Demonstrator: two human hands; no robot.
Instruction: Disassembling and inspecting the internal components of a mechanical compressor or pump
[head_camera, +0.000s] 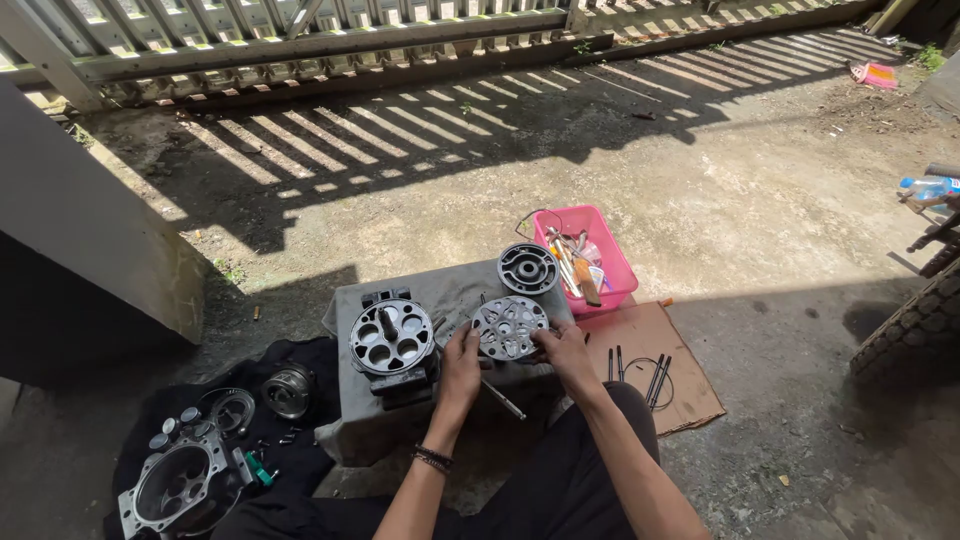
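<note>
Nearest the camera, a metal housing (178, 487) with a large round bore lies on a black cloth (300, 365) on the floor, with small round pistons (172, 427), a ring-shaped part (230, 408) and a dome-shaped part (288, 390) beside it; this spread suggests that the machine is already well taken apart, though whether stripping or rebuilding is in hand cannot be told.

Both forearms reach forward from the lap to a low tabletop (450, 285) draped in grey cloth; the left hand (461, 365) grips the near-left edge of a round perforated metal plate (510, 326), thumb on top; the right hand (562, 347) holds its near-right edge; the fingers of both hands pinch the plate, which sits at the middle of the tabletop, just above its surface or resting on it. A thin rod (500, 398) lies under the left hand.

Left of the plate stands a cylinder block (391, 338) with a shaft rising from its centre; behind the plate lies a dark round pulley-like disc (527, 268). Right of the tabletop, long bolts (655, 377) rest on a sheet of cardboard (655, 350); a pink basket (588, 260) of tools stands behind it. Farther off, sunlit concrete floor (700, 190) runs to a slatted fence (400, 40).
</note>
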